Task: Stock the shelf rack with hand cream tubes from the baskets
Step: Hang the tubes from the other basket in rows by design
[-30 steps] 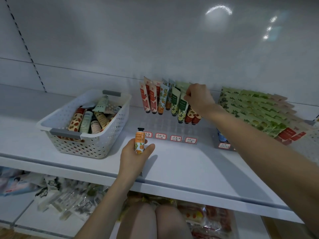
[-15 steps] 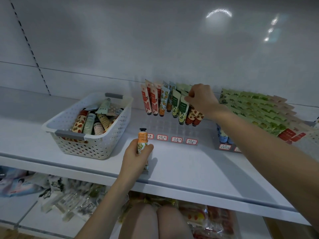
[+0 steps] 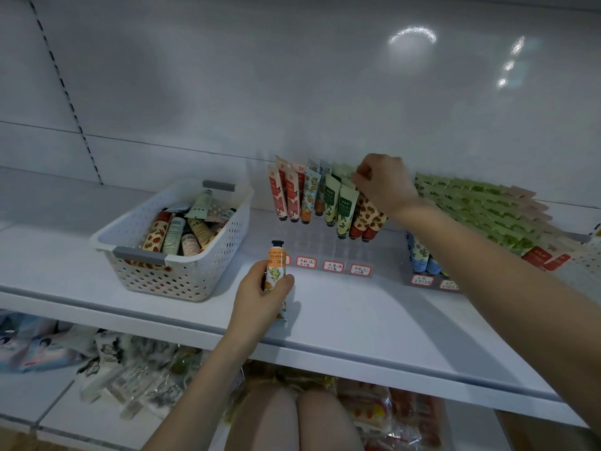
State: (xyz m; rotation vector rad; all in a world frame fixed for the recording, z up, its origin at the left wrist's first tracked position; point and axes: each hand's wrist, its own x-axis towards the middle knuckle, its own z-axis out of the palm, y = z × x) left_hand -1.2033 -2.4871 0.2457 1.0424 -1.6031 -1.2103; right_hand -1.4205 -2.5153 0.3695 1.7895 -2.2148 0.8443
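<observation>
Left hand [image 3: 260, 296] at frame centre clamped orange tube [image 3: 275, 266], cap up, over shelf [image 3: 374, 317]. Right hand [image 3: 385, 183], centre-right, pinched green tube tops [image 3: 344, 182] in clear rack [image 3: 328, 247]. Basket [image 3: 175, 275] sat left of centre, tubes inside.

An orange hand cream tube [image 3: 275, 267] with a black cap stands cap-up in my left hand [image 3: 260, 297], just in front of the clear rack [image 3: 328, 245]. My right hand [image 3: 385, 183] pinches the crimped top of a green tube [image 3: 345, 209] in the rack's back rows, beside red, blue-patterned and strawberry-print tubes standing cap-down. The white perforated basket [image 3: 175, 255] to the left holds a loose pile of assorted tubes.
</observation>
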